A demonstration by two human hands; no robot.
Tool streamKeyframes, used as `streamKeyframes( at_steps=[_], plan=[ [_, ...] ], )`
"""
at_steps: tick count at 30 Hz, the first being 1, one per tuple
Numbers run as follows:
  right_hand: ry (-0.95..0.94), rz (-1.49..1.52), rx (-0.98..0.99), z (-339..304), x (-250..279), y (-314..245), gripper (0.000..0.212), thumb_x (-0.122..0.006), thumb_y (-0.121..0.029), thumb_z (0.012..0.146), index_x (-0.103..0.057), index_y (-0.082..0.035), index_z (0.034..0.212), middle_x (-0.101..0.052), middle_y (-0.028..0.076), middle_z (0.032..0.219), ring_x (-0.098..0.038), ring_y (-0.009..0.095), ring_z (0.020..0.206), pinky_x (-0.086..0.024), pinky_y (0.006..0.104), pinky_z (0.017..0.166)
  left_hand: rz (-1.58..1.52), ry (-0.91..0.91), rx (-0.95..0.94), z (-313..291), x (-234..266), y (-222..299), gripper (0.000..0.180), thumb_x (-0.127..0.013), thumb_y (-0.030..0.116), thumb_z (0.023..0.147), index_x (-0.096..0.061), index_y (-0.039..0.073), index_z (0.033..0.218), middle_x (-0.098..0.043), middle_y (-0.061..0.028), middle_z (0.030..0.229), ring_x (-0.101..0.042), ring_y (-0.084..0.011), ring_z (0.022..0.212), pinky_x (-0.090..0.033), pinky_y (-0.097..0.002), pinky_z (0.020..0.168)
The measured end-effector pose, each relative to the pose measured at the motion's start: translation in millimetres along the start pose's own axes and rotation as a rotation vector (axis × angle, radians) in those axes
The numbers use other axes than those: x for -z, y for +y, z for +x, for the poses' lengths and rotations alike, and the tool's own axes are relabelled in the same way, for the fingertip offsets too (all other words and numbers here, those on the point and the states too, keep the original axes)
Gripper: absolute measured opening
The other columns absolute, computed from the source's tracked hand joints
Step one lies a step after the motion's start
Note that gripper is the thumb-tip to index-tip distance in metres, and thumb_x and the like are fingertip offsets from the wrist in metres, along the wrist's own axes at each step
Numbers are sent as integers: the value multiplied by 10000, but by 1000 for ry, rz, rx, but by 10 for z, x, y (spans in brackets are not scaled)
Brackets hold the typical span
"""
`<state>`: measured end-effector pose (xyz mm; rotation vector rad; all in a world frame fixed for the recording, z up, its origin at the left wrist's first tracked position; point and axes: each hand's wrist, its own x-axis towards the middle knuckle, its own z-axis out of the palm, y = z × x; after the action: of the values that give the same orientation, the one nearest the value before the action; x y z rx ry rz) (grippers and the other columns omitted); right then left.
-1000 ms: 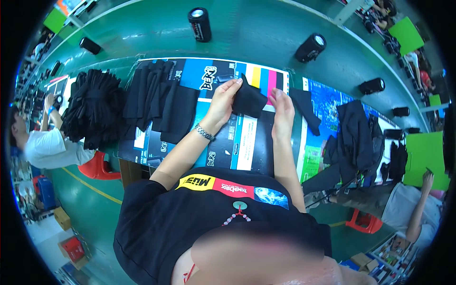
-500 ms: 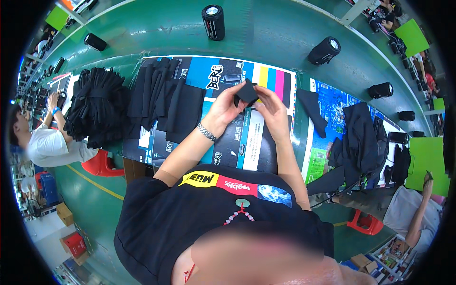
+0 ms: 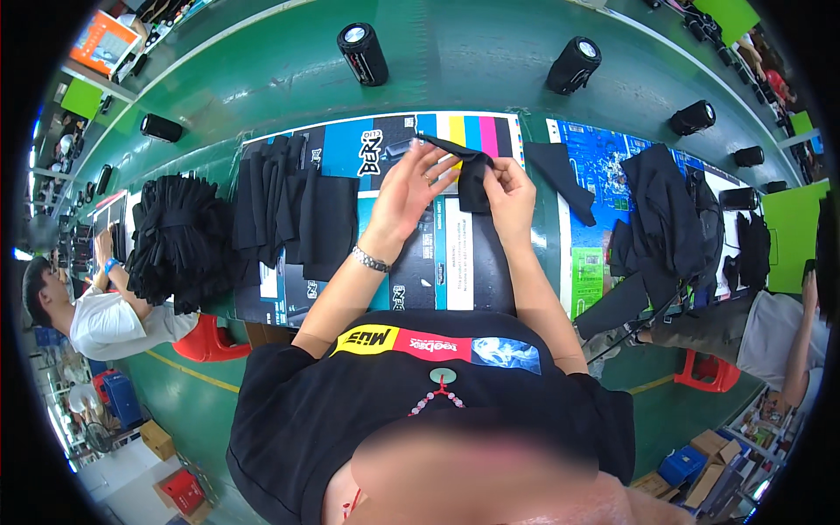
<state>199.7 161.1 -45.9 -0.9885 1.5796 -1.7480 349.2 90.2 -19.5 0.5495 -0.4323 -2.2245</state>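
Note:
A small black fabric piece is up over the printed sheets, slanting from my left fingertips to my right hand and hanging down in a fold. My right hand pinches its right side between thumb and fingers. My left hand is palm up with its fingers spread, and the far strip of the cloth passes at its fingertips; a firm grip there does not show. Left of my hands, flat black fabric pieces lie overlapped in a row. Beyond them is a thick bound bundle of black fabric.
Several black cylindrical speakers, one ahead and another to its right, stand on the green surface beyond. A black fabric strip and a dark cloth heap lie at right. Co-workers sit on both sides; a red stool stands lower left.
My hands have moved apart and the fabric has gone from a compact fold between them to a drawn-out strip. My left fingers have spread. The whole view has shifted slightly.

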Motion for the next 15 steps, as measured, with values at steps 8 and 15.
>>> streamKeyframes(
  at_steps=[8, 15],
  plan=[
    [-48, -328, 376, -110, -153, -194, 170, -717, -26, 710, -596, -29, 829, -609, 78, 765, -609, 214, 712, -477, 326, 636, 817, -34, -367, -85, -85, -210, 741, -676, 28, 811, -241, -18, 1409, -440, -165, 1287, -506, -208, 1142, -472, -306, 895],
    [-139, -291, 314, -105, -168, -218, 195, -699, 9, 705, -578, -26, 853, -545, 70, 710, -561, 202, 656, -448, 313, 615, 470, -45, -95, -35, 62, -42, 286, -701, 6, 773, -606, 24, 1043, -646, -40, 976, -607, -126, 930, -470, -260, 837]
  ],
)
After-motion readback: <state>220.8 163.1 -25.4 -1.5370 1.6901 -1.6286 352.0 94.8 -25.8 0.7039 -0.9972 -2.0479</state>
